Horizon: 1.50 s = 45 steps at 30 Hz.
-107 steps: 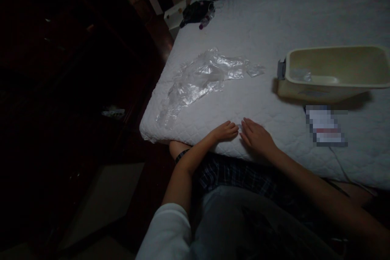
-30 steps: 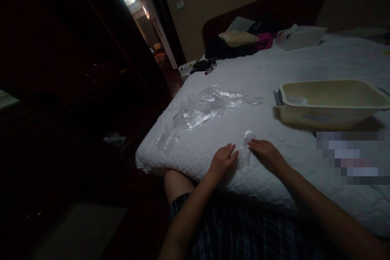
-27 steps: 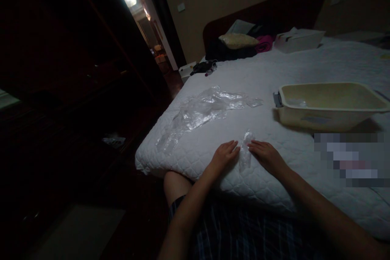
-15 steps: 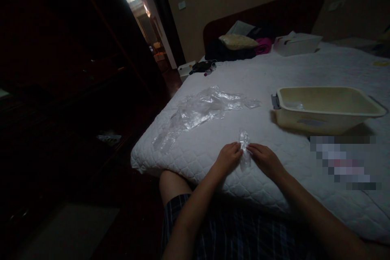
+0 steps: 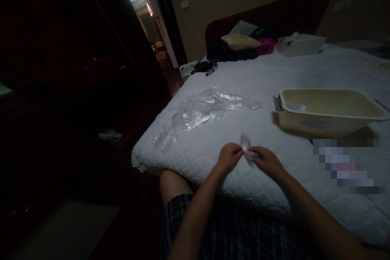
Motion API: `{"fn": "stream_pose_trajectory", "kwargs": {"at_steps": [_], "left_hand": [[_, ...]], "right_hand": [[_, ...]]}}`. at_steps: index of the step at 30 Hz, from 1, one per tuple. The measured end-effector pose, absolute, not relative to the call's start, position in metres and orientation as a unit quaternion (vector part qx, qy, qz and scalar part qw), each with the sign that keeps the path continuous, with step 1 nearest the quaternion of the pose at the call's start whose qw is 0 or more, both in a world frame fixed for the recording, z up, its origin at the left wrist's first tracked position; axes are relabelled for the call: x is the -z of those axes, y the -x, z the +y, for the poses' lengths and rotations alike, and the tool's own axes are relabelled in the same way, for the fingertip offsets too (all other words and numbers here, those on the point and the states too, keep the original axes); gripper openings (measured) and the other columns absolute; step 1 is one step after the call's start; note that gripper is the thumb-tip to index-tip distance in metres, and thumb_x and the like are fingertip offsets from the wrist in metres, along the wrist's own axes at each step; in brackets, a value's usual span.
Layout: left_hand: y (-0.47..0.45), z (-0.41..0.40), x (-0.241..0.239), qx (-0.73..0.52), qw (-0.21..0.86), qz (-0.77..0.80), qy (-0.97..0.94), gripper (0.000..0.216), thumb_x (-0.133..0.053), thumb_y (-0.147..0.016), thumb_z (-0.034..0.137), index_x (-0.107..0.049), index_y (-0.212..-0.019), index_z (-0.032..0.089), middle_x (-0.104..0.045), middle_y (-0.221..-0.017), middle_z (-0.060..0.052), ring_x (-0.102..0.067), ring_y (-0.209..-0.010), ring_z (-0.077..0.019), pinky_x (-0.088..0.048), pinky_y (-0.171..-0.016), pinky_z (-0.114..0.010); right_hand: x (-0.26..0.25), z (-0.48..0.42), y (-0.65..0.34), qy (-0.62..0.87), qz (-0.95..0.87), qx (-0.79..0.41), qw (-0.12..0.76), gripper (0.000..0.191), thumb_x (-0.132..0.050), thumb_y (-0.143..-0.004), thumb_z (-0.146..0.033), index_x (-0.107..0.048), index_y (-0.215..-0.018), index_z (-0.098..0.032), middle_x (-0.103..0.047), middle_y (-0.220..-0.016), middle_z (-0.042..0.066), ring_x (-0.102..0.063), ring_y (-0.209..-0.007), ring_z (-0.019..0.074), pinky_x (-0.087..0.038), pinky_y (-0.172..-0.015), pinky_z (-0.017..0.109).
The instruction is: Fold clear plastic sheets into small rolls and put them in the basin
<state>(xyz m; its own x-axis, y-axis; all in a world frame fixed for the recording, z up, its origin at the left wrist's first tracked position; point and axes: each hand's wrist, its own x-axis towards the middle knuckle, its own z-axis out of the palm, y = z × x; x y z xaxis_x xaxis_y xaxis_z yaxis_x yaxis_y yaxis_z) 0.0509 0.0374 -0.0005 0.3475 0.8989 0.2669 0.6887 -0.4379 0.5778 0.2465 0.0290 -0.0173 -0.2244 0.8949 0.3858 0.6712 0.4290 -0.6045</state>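
Near the bed's front edge, a small piece of clear plastic, probably a folded bag [image 5: 245,140], is pinched between my two hands. My left hand [image 5: 230,156] grips its left side with fingers closed. From the right, my right hand [image 5: 268,161] pinches it too, and the plastic looks twisted and slightly blurred between them. Beyond my hands several crumpled clear plastic bags [image 5: 198,115] lie spread in a heap on the white quilted bed cover [image 5: 243,77].
To the right stands a cream plastic bin [image 5: 329,120] with grey handles and some clear plastic inside. A blurred-out flat item [image 5: 344,166] lies before it. Farther back are a white box [image 5: 301,45], a beige cushion [image 5: 240,42] and dark clothes [image 5: 231,54].
The plastic strip was lying flat and upright between my fingers; now it is bunched and bent at the middle. My right hand has turned slightly, and the view has shifted a little.
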Motion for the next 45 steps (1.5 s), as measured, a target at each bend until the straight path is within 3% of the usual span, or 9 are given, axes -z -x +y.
{"fn": "stream_pose_trajectory", "kwargs": {"at_steps": [9, 14, 21, 28, 36, 45], "left_hand": [[-0.061, 0.035, -0.001, -0.310, 0.190, 0.556, -0.747, 0.023, -0.054, -0.090, 0.034, -0.071, -0.099, 0.021, -0.071, -0.094, -0.003, -0.063, -0.090, -0.0165, -0.049, -0.083, -0.029], [-0.072, 0.035, -0.002, -0.327, 0.181, 0.591, -0.715, 0.022, -0.062, -0.086, 0.034, -0.071, -0.101, 0.020, -0.070, -0.087, -0.004, -0.063, -0.088, -0.0177, -0.048, -0.085, -0.031], [-0.078, 0.036, -0.002, -0.327, 0.168, 0.610, -0.702, 0.020, -0.062, -0.085, 0.031, -0.071, -0.100, 0.021, -0.069, -0.082, -0.004, -0.063, -0.085, -0.0182, -0.049, -0.082, -0.032], [-0.077, 0.035, -0.001, -0.339, 0.173, 0.614, -0.691, 0.016, -0.060, -0.085, 0.026, -0.070, -0.097, 0.021, -0.069, -0.084, -0.003, -0.062, -0.085, -0.0177, -0.048, -0.083, -0.031], [-0.076, 0.032, -0.001, -0.368, 0.177, 0.600, -0.688, 0.010, -0.061, -0.081, 0.022, -0.066, -0.089, 0.020, -0.065, -0.076, 0.000, -0.060, -0.078, -0.0154, -0.047, -0.078, -0.028], [-0.075, 0.030, -0.001, -0.374, 0.183, 0.577, -0.703, 0.024, -0.060, -0.082, 0.021, -0.071, -0.104, 0.023, -0.068, -0.084, -0.002, -0.061, -0.083, -0.0160, -0.047, -0.086, -0.030]], "right_hand": [[0.009, 0.032, -0.236, 0.570, -0.692, -0.210, 0.389, 0.023, -0.050, -0.082, -0.038, -0.066, -0.077, -0.023, -0.072, -0.072, 0.003, -0.067, -0.065, 0.0214, -0.050, -0.059, 0.033], [0.011, 0.033, -0.236, 0.588, -0.647, -0.252, 0.414, 0.020, -0.054, -0.081, -0.040, -0.058, -0.091, -0.024, -0.073, -0.073, 0.002, -0.069, -0.068, 0.0214, -0.050, -0.061, 0.032], [0.009, 0.030, -0.233, 0.599, -0.635, -0.245, 0.422, 0.028, -0.054, -0.083, -0.049, -0.051, -0.095, -0.025, -0.072, -0.068, 0.003, -0.068, -0.063, 0.0232, -0.048, -0.057, 0.033], [0.009, 0.021, -0.231, 0.581, -0.668, -0.198, 0.422, 0.036, -0.052, -0.085, -0.047, -0.051, -0.112, -0.023, -0.074, -0.084, 0.006, -0.070, -0.077, 0.0246, -0.052, -0.065, 0.036], [0.011, 0.021, -0.233, 0.585, -0.678, -0.173, 0.410, 0.029, -0.051, -0.086, -0.047, -0.052, -0.104, -0.023, -0.073, -0.080, 0.007, -0.070, -0.073, 0.0257, -0.051, -0.062, 0.036], [0.011, 0.022, -0.232, 0.601, -0.660, -0.183, 0.411, 0.035, -0.049, -0.085, -0.057, -0.051, -0.097, -0.024, -0.071, -0.075, 0.007, -0.068, -0.068, 0.0259, -0.048, -0.057, 0.035]]}}
